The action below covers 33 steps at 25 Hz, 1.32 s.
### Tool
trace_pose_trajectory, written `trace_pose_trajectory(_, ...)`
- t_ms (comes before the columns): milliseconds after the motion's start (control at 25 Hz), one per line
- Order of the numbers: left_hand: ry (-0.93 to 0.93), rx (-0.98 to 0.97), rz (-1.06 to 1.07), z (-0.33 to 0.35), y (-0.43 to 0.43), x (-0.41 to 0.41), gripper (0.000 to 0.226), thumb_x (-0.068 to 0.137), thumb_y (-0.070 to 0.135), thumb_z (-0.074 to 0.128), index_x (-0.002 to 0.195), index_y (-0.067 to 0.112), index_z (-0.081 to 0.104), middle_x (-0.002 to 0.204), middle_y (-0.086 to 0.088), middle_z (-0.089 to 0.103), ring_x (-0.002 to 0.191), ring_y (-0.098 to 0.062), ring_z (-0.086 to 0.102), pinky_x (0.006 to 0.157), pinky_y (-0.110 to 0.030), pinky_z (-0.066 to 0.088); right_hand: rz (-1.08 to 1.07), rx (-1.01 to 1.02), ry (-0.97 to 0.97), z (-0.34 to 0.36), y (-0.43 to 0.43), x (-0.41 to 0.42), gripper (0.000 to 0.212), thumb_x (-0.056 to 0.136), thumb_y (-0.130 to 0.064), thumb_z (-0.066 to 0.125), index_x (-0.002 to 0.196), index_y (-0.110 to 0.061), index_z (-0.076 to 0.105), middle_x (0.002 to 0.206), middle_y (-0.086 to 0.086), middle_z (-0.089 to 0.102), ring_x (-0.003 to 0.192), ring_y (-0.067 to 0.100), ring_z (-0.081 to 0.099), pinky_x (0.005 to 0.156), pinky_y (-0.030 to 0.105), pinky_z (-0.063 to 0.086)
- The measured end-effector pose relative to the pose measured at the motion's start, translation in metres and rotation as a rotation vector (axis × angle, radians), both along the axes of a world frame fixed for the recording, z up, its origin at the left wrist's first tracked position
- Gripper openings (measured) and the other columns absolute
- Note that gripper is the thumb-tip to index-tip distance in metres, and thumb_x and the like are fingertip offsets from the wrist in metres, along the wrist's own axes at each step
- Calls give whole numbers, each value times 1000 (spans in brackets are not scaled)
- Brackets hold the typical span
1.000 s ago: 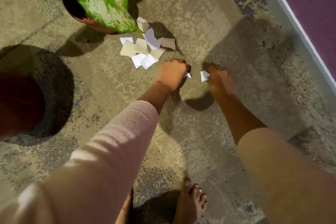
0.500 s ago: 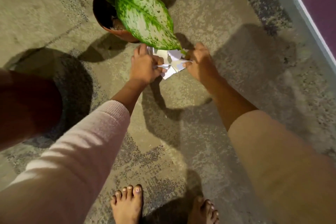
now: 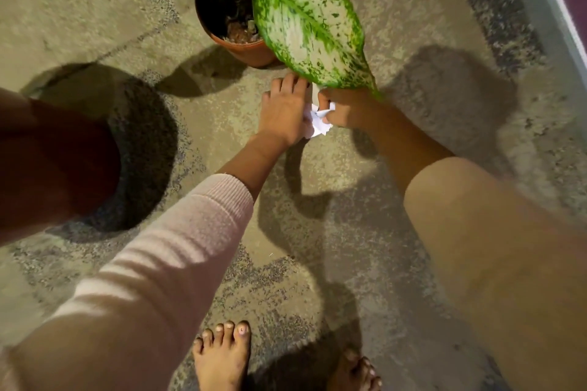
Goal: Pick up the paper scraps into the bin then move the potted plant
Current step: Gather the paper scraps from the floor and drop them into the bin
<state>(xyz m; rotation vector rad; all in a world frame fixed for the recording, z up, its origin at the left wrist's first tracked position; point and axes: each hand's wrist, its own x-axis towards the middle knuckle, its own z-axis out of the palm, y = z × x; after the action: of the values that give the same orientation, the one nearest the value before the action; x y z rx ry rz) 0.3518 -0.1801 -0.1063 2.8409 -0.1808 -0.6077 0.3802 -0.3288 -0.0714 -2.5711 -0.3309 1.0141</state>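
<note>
White paper scraps point(image 3: 318, 124) are bunched between my two hands on the concrete floor, just below the potted plant's big speckled leaf point(image 3: 306, 25). My left hand point(image 3: 283, 111) lies palm down over the left side of the pile, fingers spread. My right hand point(image 3: 346, 108) is curled around the scraps from the right, part of it under the leaf tip. The terracotta pot point(image 3: 246, 52) stands just beyond my hands. Most scraps are hidden by my hands.
A dark red round container point(image 3: 54, 165), blurred, stands at the left edge, close to my left arm. My bare feet point(image 3: 222, 355) are on the floor at the bottom. A pale kerb point(image 3: 546, 6) and a purple surface run along the right.
Both hands moved from two stray scraps up to the main pile and squeezed it together. The pile is now bunched tighter between them. The camera moved closer to the plant.
</note>
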Motion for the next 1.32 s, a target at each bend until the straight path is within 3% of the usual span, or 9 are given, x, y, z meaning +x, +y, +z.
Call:
trace_pose_trajectory(80,9,0,-27,1,-2,-13,75,77,27,69,144,14,38,142,-17,38,130,-39,35,98,-50,39,38,-55,-92,-6,-5,-22,29,89,-27,61,117,-20,61,152,5,35,142,32,27,109,59,32)
trace_pose_trajectory(200,45,-24,-61,2,-2,-37,82,76,25,74,149,20,35,149,-13,32,133,-36,34,102,-49,40,85,-102,-150,-12,-7,-52,32,88,-27,63,119,-21,59,162,-9,10,150,26,3,112,64,22)
trace_pose_trajectory(400,-41,-150,-34,8,-2,-60,44,82,8,65,124,21,64,134,-7,49,121,-30,49,86,-41,52,-18,-120,-297,-21,3,-85,40,89,-2,50,128,-13,51,159,-2,26,145,27,20,112,45,33)
trace_pose_trajectory(520,-45,-184,10,9,-1,-54,36,81,1,62,112,18,71,126,-4,57,111,-28,59,80,-36,50,-49,-117,-380,-21,8,-97,37,91,3,44,125,-8,54,149,7,42,135,36,33,102,43,45)
trace_pose_trajectory(640,-65,-180,60,8,-6,-50,31,81,0,62,105,18,72,119,-3,62,101,-27,64,77,-34,49,-39,-80,-515,-21,8,-96,37,89,2,31,114,-3,57,119,17,63,120,41,47,93,46,49)
trace_pose_trajectory(760,-79,-234,209,6,-8,-52,27,81,2,62,98,19,75,109,-3,68,96,-26,66,80,-35,53,-179,-78,-483,-20,11,-85,23,86,2,46,102,-3,62,92,22,67,106,39,57,95,43,49)
trace_pose_trajectory(920,-69,-336,405,10,8,-74,25,79,0,67,91,19,78,102,0,73,92,-19,68,86,-34,54,-487,-2,-373,-15,16,-92,11,83,0,57,88,-4,66,91,19,70,90,34,66,71,33,49)
trace_pose_trajectory(1080,-80,-396,534,36,31,-115,24,79,-5,69,89,15,77,102,-2,73,91,-18,67,84,-31,54,-585,86,-365,6,28,-129,8,83,-2,62,76,-3,65,79,20,70,73,35,64,56,32,43)
trace_pose_trajectory(1320,-157,-439,677,93,78,-149,9,83,16,76,92,16,79,98,1,73,84,-16,66,77,-27,52,-548,70,-358,62,66,-166,7,82,-9,65,75,-7,64,74,16,71,67,34,62,62,34,41)
